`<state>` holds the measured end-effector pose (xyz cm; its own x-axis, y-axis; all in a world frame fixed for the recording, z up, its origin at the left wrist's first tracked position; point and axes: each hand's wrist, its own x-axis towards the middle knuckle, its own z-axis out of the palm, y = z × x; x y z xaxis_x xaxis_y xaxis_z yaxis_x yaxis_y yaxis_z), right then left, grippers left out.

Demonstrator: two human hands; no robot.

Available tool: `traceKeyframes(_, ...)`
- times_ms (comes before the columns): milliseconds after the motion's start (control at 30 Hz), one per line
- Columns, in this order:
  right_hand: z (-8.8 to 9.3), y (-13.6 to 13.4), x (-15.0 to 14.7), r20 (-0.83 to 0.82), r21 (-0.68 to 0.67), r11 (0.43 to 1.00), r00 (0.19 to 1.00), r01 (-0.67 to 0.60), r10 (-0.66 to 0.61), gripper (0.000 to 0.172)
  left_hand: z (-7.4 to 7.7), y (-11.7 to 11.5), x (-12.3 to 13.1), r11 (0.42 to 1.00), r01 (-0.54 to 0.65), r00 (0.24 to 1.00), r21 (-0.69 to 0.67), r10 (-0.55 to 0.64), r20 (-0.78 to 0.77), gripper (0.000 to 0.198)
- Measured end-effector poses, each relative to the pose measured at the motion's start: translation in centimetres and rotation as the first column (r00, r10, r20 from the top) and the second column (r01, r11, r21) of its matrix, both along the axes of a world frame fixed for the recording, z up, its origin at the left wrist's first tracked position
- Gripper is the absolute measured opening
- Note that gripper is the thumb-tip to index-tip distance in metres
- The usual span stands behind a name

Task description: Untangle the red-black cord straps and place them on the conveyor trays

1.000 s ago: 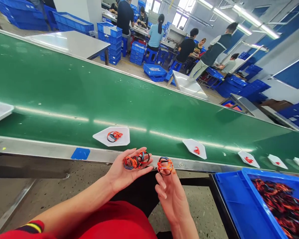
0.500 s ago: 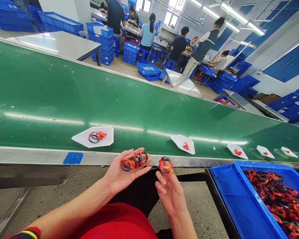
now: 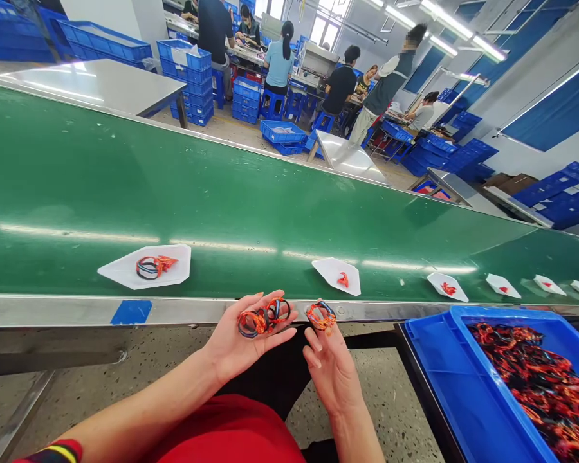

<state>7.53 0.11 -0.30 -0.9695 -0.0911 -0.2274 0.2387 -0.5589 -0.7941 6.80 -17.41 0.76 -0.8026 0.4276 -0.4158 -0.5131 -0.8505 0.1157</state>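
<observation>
From my remote station, left to right: a white paper sheet (image 3: 174, 270) lies on the green conveyor belt (image 3: 270, 193), bearing an orange-and-black cord bundle (image 3: 149, 267). The open, palm-up left hand (image 3: 231, 344) cradles a tangled cluster of orange, blue and black cord loops (image 3: 263, 318), while the right hand's (image 3: 330, 379) partly curled fingers (image 3: 316, 342) appear to pinch one orange-wrapped loop (image 3: 321, 316) above the steel belt rail (image 3: 53, 312), near a blue plastic crate (image 3: 463, 386) of similar loops (image 3: 535, 379). Caution: tilting the unclosed palm or snagging the cords could drop loops.
</observation>
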Motion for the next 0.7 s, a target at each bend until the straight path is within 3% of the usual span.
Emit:
traceKeyframes(100,0.0,0.4,-0.6,-0.113,0.201,0.976,0.992,0.079,-0.057,0.041,0.0,0.1,-0.2,1.0,0.0,1.0,0.001,0.0,-0.008,0.042)
traceKeyframes(167,0.3,0.9,-1.6,-0.254,0.443,0.874,0.963,0.198,-0.09,0.044,-0.1,0.2,-0.3,1.0,-0.003,1.0,0.0,0.003,-0.012,0.044)
traceKeyframes(233,0.8,1.5,-3.2,-0.418,0.664,0.654,0.905,0.362,-0.076,0.043,-0.1,0.3,-0.4,1.0,-0.004,1.0,0.004,0.004,-0.013,0.045)
traceKeyframes(333,2.0,2.3,-5.8,-0.568,0.796,0.286,0.822,0.534,0.046,0.043,-0.1,0.5,-0.4,1.0,0.0,1.0,0.021,0.0,-0.018,0.045)
traceKeyframes(400,2.6,2.3,-6.7,-0.575,0.816,0.156,0.808,0.556,0.127,0.052,-0.1,0.5,-0.3,1.0,0.003,1.0,0.03,-0.002,-0.029,0.044)
traceKeyframes(467,3.1,1.7,-6.3,-0.561,0.828,0.145,0.809,0.542,0.179,0.059,-0.1,0.6,-0.2,1.0,0.002,0.999,0.028,-0.001,-0.036,0.044)
traceKeyframes(600,2.8,-0.1,-2.8,-0.48,0.872,0.277,0.816,0.403,0.323,0.038,-0.2,0.7,-0.3,1.0,0.014,0.998,0.012,-0.013,-0.056,0.042)
traceKeyframes(700,2.1,-0.8,-0.7,-0.406,0.91,0.271,0.814,0.315,0.415,0.039,-0.3,1.1,-0.4,0.999,0.05,0.995,0.014,-0.048,-0.09,0.038)
